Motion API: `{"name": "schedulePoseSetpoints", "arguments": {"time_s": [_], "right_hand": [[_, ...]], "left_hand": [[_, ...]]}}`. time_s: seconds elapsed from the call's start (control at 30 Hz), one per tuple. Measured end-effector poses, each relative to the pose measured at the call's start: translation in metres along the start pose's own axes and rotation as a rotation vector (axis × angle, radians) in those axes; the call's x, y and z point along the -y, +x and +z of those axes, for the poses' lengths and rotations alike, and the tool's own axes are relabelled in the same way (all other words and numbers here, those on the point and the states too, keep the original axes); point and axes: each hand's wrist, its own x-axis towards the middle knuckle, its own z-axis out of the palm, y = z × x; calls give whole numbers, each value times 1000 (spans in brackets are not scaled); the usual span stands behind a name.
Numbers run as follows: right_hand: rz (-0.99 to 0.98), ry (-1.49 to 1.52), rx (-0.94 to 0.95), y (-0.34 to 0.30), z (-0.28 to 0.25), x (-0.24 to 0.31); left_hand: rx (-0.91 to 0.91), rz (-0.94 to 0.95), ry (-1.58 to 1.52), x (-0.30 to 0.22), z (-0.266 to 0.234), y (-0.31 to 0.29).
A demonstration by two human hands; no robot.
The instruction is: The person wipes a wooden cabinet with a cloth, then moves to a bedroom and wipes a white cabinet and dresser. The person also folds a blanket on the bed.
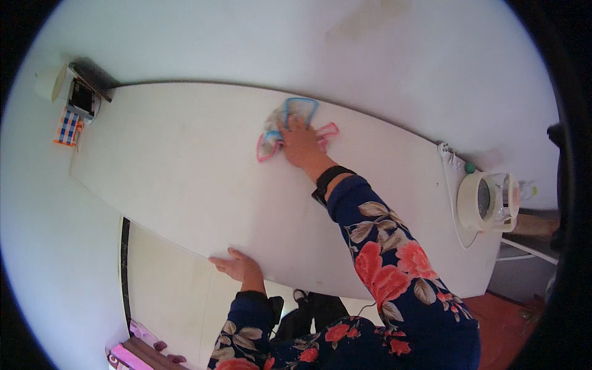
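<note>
On the far part of the white table (203,160), my right hand (301,145) presses down on a crumpled cleaning cloth (275,121). Grey fabric with blue and pink edging spreads out around the fingers, slightly blurred. The palm hides the middle of the cloth. My left hand (239,266) rests at the table's near edge with thumb and fingers apart, holding nothing. Both arms wear dark blue sleeves with a floral print, and a black band circles the right wrist.
At the table's right end stands a cream round appliance (473,200) with a clear jug-like part, beside a white cord (455,213). A dark box-like object (81,97) and a blue checked packet (66,127) sit at the far left. A wall borders the back edge.
</note>
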Motion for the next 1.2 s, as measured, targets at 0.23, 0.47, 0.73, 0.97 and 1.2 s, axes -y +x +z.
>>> {"name": "schedulePoseSetpoints", "arguments": {"time_s": [0.23, 0.47, 0.73, 0.97, 1.2], "right_hand": [[-191, 140, 32, -106, 3, 31], [20, 110, 197, -308, -34, 41], [409, 77, 146, -360, -19, 82], [176, 64, 20, -295, 11, 141], [-93, 95, -39, -172, 51, 266]], "left_hand": [[38, -65, -30, -2, 0, 1], [71, -63, -65, -2, 3, -3], [260, 72, -149, 10, -4, 1], [720, 307, -566, 115, -58, 72], [1020, -289, -293, 262, -133, 154]]}}
